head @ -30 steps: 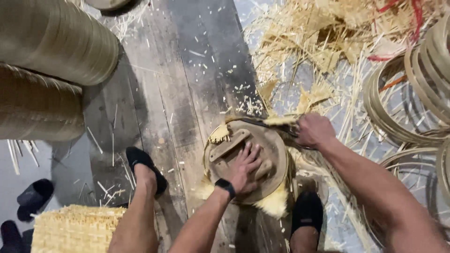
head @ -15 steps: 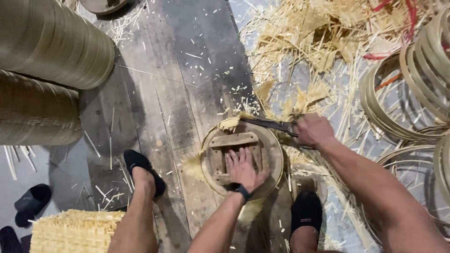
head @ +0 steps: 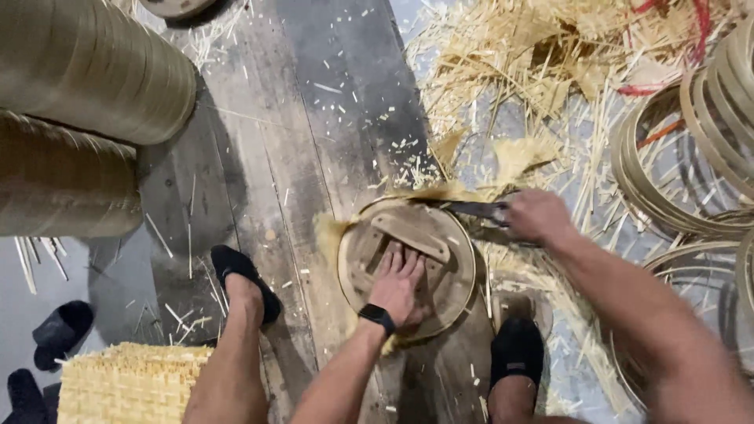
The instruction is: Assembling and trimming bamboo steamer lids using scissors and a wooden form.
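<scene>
A round wooden disc (head: 428, 235) with a wooden bar across it lies on the plank floor, pressing down a woven bamboo mat whose frayed edges (head: 330, 235) stick out around it. My left hand (head: 399, 284), wearing a black wrist band, presses flat on the disc. My right hand (head: 536, 217) grips the handle of a dark knife (head: 470, 209), whose blade lies along the disc's far rim against the protruding bamboo strips. My two feet in black slippers (head: 239, 276) stand on either side of the disc.
Stacked bamboo hoops (head: 78, 71) stand at the upper left. More loose bamboo rings (head: 683, 173) lie at the right. Cut bamboo trimmings (head: 518, 71) litter the upper right. A woven mat (head: 129, 385) sits at the lower left beside spare black slippers (head: 59, 334).
The disc and mat have turned under my left hand. The fringe that stuck out at the near side is gone, and the knife has moved along the far rim.
</scene>
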